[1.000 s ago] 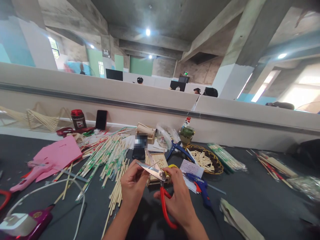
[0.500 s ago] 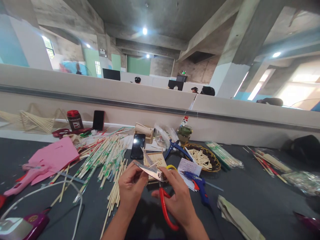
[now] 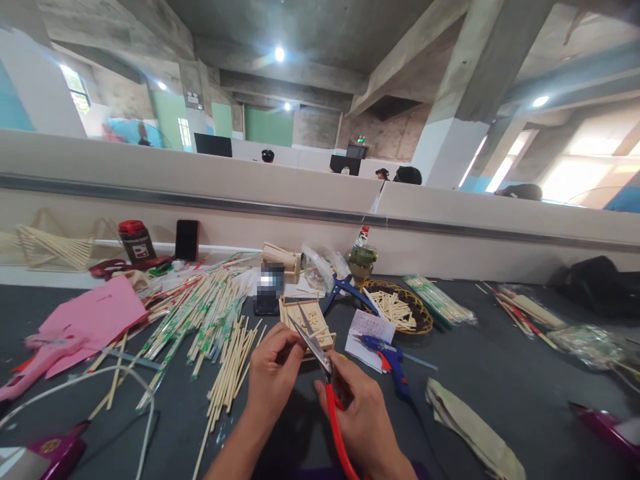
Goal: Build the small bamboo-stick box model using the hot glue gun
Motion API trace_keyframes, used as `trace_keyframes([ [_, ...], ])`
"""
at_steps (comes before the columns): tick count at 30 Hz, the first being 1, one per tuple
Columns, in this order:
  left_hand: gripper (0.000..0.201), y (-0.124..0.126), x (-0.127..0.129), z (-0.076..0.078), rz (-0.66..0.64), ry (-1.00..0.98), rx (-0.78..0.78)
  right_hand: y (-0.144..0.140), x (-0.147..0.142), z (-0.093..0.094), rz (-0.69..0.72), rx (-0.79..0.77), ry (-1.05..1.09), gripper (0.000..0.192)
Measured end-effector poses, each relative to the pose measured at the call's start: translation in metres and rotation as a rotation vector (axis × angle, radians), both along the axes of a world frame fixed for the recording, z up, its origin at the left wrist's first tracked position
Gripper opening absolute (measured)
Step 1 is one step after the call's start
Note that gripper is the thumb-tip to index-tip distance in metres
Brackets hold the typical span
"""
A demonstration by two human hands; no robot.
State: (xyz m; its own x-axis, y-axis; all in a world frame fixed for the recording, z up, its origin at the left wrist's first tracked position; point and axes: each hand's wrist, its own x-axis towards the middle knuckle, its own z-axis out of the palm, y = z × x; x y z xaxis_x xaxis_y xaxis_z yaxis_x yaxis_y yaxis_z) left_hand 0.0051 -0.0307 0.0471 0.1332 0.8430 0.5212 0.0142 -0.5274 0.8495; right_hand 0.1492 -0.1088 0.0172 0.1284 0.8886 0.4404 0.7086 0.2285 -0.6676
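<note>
Currently | right hand (image 3: 363, 417) grips red-handled scissors (image 3: 327, 383), blades parted | left hand (image 3: 274, 373) pinches thin stick (image 3: 296, 331) between them | trimming step; next: steady closing cut.

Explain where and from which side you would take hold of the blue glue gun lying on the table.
Grip the blue glue gun by its handle, the end nearest the person, coming from above on the right. It lies flat with its nozzle pointing away toward the paper note, and the right hand with the red scissors crowds its left side.
</note>
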Motion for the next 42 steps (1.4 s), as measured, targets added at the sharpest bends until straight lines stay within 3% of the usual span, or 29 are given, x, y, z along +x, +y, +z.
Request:
trace_keyframes([
  [8,0.019,0.004,0.002,-0.01,0.027,0.152,0.031,0.001,-0.006,-0.005,0.038,-0.101,0.115,0.016],
  [24,0.021,0.01,-0.005,-0.01,0.005,0.255,0.024,0.006,0.002,-0.004,0.109,-0.126,0.137,0.015],
  [30,0.022,0.009,-0.005,-0.013,0.055,0.332,0.043,0.005,-0.001,-0.002,0.084,-0.131,0.148,0.011],
  [35,0.012,0.01,-0.005,-0.014,0.034,0.35,0.089,0.003,-0.001,-0.004,0.055,-0.108,0.148,0.011],
  [42,0.017,0.011,-0.006,-0.018,-0.009,0.331,0.112,0.003,-0.002,-0.008,0.043,-0.138,0.147,0.019],
])
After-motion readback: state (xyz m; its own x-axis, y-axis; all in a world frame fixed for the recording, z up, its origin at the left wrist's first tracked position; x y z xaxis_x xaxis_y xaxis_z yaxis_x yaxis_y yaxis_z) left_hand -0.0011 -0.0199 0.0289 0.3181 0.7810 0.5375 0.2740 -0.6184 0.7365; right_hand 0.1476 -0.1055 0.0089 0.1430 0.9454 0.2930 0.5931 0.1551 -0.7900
